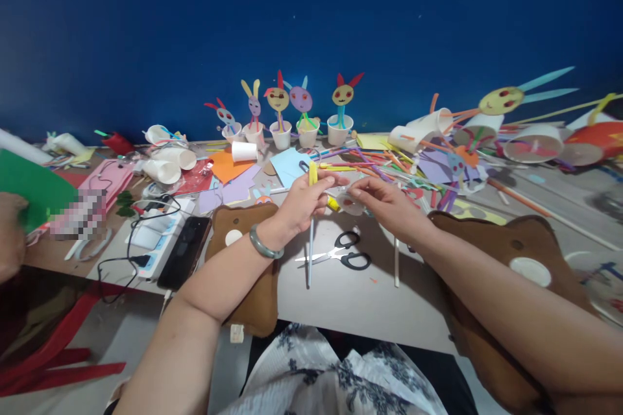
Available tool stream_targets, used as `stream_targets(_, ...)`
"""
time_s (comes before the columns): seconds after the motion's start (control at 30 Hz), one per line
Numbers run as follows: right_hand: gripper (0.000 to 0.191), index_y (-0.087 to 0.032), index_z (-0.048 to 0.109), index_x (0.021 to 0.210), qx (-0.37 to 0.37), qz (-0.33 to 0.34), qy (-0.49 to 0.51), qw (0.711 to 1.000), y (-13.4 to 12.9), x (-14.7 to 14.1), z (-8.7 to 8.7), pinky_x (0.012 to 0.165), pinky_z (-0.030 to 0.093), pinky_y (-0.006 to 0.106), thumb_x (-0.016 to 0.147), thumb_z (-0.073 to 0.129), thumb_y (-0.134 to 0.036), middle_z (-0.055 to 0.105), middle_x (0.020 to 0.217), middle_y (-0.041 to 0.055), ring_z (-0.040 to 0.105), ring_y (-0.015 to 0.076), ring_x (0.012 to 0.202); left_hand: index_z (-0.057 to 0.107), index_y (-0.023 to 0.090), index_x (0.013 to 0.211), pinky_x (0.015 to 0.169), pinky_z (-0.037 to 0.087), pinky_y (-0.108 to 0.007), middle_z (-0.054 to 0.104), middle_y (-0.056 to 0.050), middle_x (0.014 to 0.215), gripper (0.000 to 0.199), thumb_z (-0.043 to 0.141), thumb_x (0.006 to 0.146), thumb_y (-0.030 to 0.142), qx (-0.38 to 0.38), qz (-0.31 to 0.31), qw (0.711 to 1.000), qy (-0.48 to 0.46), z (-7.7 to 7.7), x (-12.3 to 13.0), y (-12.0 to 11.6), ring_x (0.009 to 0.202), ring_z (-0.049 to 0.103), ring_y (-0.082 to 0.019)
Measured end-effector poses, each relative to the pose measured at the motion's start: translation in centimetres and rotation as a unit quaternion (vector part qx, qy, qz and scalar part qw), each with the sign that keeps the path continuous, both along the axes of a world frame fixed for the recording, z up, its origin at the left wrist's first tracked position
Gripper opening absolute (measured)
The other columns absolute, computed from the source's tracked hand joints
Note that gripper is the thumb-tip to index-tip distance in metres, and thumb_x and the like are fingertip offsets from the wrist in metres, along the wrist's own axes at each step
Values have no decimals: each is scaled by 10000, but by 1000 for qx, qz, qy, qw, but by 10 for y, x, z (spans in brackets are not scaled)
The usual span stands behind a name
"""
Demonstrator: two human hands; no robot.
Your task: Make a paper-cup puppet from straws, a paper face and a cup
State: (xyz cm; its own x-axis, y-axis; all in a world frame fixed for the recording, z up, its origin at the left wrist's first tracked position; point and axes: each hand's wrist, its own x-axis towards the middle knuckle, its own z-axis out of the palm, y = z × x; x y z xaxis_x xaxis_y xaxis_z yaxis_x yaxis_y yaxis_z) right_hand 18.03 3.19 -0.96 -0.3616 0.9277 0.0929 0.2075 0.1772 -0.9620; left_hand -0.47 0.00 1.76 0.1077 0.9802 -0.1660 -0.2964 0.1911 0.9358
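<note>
Fingers of the left hand (pixel 304 202) are pinching a yellow strip (pixel 313 173) together with a pale straw (pixel 310 253), which is hanging down over the table (pixel 350 305). Fingers of the right hand (pixel 384 204) are pressed together on a small clear piece, perhaps tape (pixel 349 202), just beside the left thumb; what it is exactly I cannot tell. A short yellow piece (pixel 333 203) is showing between the two hands.

To do this joining well, I think the left hand should be keeping strip and straw aligned and not turning, while the right is laying the clear piece flat and pressing from the middle outward.

Below the hands, black-handled scissors (pixel 341 254) are lying open on the table. Both forearms are resting on brown bear-shaped cushions (pixel 487 240). Further away, paper cups with rabbit-like paper figures (pixel 285 126) are standing in a row before the blue wall (pixel 311 26), and loose coloured straws (pixel 384 162) are lying to the right. A black phone (pixel 185 251) is lying at the left.
</note>
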Motion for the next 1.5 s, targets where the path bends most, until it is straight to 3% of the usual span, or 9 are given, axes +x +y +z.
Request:
stream_targets(0.23, 408, -221, 614, 812, -13, 21, 3, 1000, -1, -1, 0, 682, 455, 326, 830, 660, -626, 656, 743, 12, 595, 183, 697, 627, 168, 889, 421, 198, -188, 669, -3, 749, 118, 632, 848, 278, 33, -1, 999, 22, 4, 4, -3, 434, 288, -12)
stream_targets(0.37, 281, -236, 610, 760, 113, -15, -96, 989, -2, 2, 6, 747, 438, 374, 899, 595, -479, 637, 723, 21, 581, 209, 712, 594, 166, 892, 423, 223, -191, 701, -16, 798, 84, 590, 870, 247, 36, 24, 998, 45, 5, 5, -3, 442, 319, -19)
stream_targets(0.5, 188, -248, 630, 797, 237, -70, -211, 946, -2, 6, 8, 946, 345, 477, 924, 557, -367, 677, 731, 29, 592, 239, 773, 571, 163, 921, 420, 222, -192, 736, -48, 893, 86, 578, 886, 240, 28, 22, 998, 45, 5, 6, -3, 430, 307, -12)
stream_targets(0.77, 233, -233, 650, 853, 333, -84, -290, 893, 4, 9, -2, 934, 313, 462, 958, 486, -362, 729, 835, 61, 610, 258, 841, 565, 152, 914, 429, 222, -176, 719, -38, 870, 53, 566, 897, 202, 14, 37, 999, 37, 7, 8, -5, 430, 309, -2)
stream_targets(1.0, 234, -234, 659, 858, 346, -104, -291, 886, 5, 9, -3, 925, 329, 451, 963, 499, -368, 730, 826, 61, 602, 268, 861, 603, 149, 914, 428, 238, -181, 512, 69, 597, 90, 590, 880, 231, 31, 32, 998, 37, 4, 9, -6, 418, 302, -24)
stream_targets(1.23, 184, -237, 656, 842, 334, -123, -247, 901, 9, 11, -7, 952, 337, 474, 936, 545, -350, 738, 835, 50, 616, 273, 895, 598, 169, 929, 405, 198, -182, 643, 16, 770, 108, 573, 894, 268, 92, 68, 993, 24, 2, 2, 0, 429, 293, -13)
stream_targets(1.3, 193, -237, 662, 847, 342, -140, -222, 902, 9, 11, -8, 968, 343, 478, 941, 547, -359, 731, 824, 45, 625, 262, 876, 578, 175, 918, 400, 175, -173, 608, 31, 737, 93, 585, 888, 262, 60, 63, 996, 9, 5, 1, 0, 419, 279, -9)
stream_targets(1.43, 216, -236, 679, 856, 365, -180, -166, 898, 9, 10, -5, 946, 382, 465, 944, 562, -393, 719, 821, 49, 640, 254, 851, 580, 166, 913, 396, 148, -147, 361, 93, 599, 107, 609, 876, 262, -33, -6, 999, -15, 6, 7, -5, 401, 252, -8)
stream_targets(1.5, 214, -235, 682, 865, 368, -197, -145, 897, 7, 10, -4, 924, 399, 457, 945, 571, -399, 715, 830, 52, 645, 254, 857, 581, 163, 916, 391, 152, -138, 352, 89, 621, 110, 603, 868, 259, -61, -44, 997, -28, 4, 12, -9, 402, 258, -3)
